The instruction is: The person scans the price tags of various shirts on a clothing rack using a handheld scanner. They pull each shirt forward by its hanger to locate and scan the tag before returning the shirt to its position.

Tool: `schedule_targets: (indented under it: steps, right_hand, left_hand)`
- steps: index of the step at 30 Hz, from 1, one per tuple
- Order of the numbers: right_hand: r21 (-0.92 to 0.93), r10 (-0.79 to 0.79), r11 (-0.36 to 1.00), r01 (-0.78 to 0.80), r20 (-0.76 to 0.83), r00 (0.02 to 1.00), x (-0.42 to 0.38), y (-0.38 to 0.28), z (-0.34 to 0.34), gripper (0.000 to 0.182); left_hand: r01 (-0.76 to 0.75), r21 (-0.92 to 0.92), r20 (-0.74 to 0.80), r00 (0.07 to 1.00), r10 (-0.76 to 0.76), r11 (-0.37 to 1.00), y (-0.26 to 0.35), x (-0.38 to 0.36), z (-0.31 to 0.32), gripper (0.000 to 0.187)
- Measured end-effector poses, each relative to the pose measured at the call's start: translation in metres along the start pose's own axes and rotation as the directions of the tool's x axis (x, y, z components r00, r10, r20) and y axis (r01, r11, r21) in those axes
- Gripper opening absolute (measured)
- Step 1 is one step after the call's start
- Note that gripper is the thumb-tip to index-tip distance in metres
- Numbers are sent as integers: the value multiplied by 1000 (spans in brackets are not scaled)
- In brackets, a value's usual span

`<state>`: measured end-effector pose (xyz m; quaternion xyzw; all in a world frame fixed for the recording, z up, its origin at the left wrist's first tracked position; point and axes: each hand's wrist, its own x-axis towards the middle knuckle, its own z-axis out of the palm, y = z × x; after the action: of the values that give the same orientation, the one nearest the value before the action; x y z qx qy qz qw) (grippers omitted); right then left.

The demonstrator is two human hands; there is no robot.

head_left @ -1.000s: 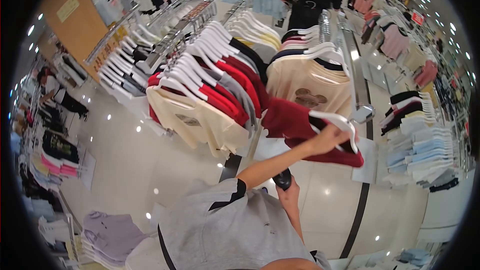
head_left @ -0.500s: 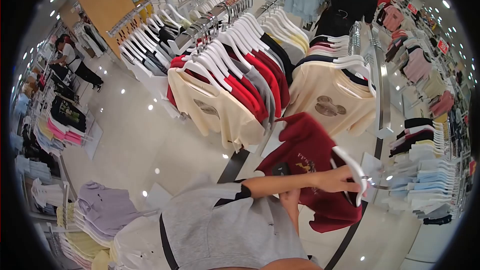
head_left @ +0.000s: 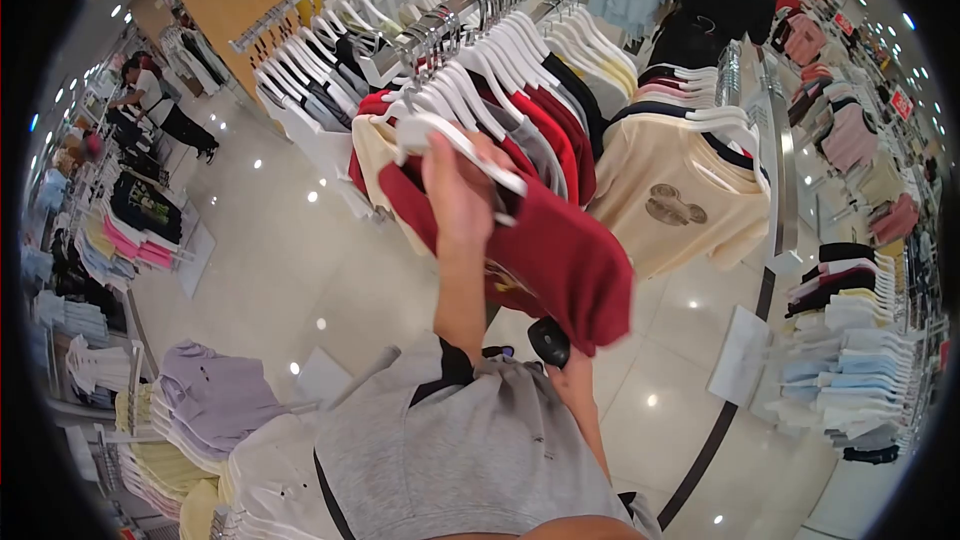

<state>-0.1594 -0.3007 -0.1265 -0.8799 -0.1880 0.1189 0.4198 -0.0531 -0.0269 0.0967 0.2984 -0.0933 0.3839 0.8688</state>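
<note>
My left hand point(head_left: 463, 190) grips a white clothes hanger point(head_left: 455, 140) near its shoulder bar. From that hanger hangs a dark red sweatshirt point(head_left: 560, 260), swung out to the right and partly blurred. The sweatshirt is held in front of a rack of hung tops, and a cream sweatshirt point(head_left: 390, 195) shows just behind it. Lower down, my right hand point(head_left: 575, 380) is closed around a black handheld device point(head_left: 548, 341), rounded like a barcode scanner. The sweatshirt's lower edge hangs close to the device.
Ahead, the metal rack rail point(head_left: 470, 0) carries several tops on white hangers. A cream sweatshirt with a mouse-head print point(head_left: 675, 205) faces me on the right. A person in black point(head_left: 715, 0) stands behind. Folded-collar lilac tops point(head_left: 215, 395) hang at lower left, pale tops point(head_left: 850, 370) at right.
My left hand has swung the hanger and dark red sweatshirt from the right over to the rack at centre. The black device in my right hand shows more plainly now.
</note>
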Motion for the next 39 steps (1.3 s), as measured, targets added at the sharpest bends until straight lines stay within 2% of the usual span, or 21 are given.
schedule_targets:
  steps: [2,4,8,10,11,12,13,14,16,18,19,21,23,26,28,29,30,32,36,38,39]
  right_hand:
    - [136,-22,990,26,-33,999,2,-10,1,56]
    - [118,-52,991,61,-74,996,2,-14,1,49]
    - [125,-28,992,34,-50,998,6,-24,0,48]
    - [129,-19,991,26,-48,999,5,-26,-1,49]
    - [122,-29,992,32,-31,999,5,-25,-2,51]
    - [113,-40,993,41,-15,999,6,-25,-3,53]
    - [113,-38,993,41,-27,999,7,-24,-2,53]
    - [116,-23,993,29,-51,998,6,-23,0,51]
    - [119,-1,993,11,-82,997,5,-22,2,49]
    - [94,-5,996,9,-44,999,2,-19,1,54]
    - [94,6,996,-2,-46,999,-1,-18,1,54]
    - [74,12,997,-7,-66,998,-3,-14,-1,55]
    - [73,42,997,-35,-89,995,-8,-12,-4,55]
    - [86,104,992,-94,-126,987,-19,-8,-5,56]
    - [94,145,987,-131,-158,977,-25,-1,-5,56]
    - [87,147,987,-134,-165,975,-28,4,-4,56]
    - [80,148,987,-136,-175,973,-29,6,-6,56]
    - [99,168,984,-149,-213,963,-32,5,-12,55]
    - [139,218,972,-189,-230,949,-41,10,-13,55]
    - [145,227,969,-198,-223,948,-39,8,-17,55]
    - [150,239,966,-210,-216,947,-39,7,-17,54]
  left_hand:
    - [3,-5,-84,996,-4,1000,2,30,-35,33]
    - [52,61,-257,966,-35,997,-3,44,-71,32]
    - [120,206,-274,960,-61,971,-8,22,-77,30]
    - [51,349,-413,905,105,936,-15,9,-69,27]
    - [-83,543,-375,866,330,836,-27,3,-85,25]
    - [-153,829,-182,837,516,539,-34,-8,-92,24]
    - [-227,969,117,763,636,94,-32,-20,-78,24]
    - [-244,895,434,670,603,-374,-32,-33,-61,24]
    - [-413,860,509,641,574,-300,-53,-52,-42,19]
    - [-618,784,566,747,349,52,-81,-60,-30,16]
    - [-636,762,607,767,207,120,-97,-59,-18,17]
    - [-721,691,721,693,-16,-51,-133,-43,1,25]
    - [-705,708,706,706,-48,50,-178,-18,15,37]
    - [-712,699,715,698,-40,65,-244,17,22,41]
    - [-698,713,683,711,-166,-60,-281,20,20,44]
    - [-639,765,612,760,-220,-80,-295,18,18,46]
    - [-557,830,549,808,-213,23,-300,17,21,46]
    - [-532,845,527,845,-85,-50,-309,14,26,45]
    - [-512,856,498,854,-150,-70,-305,13,42,44]
    - [-606,796,596,784,-171,-1,-321,26,32,42]
    - [-600,800,590,789,-172,-12,-315,27,35,42]
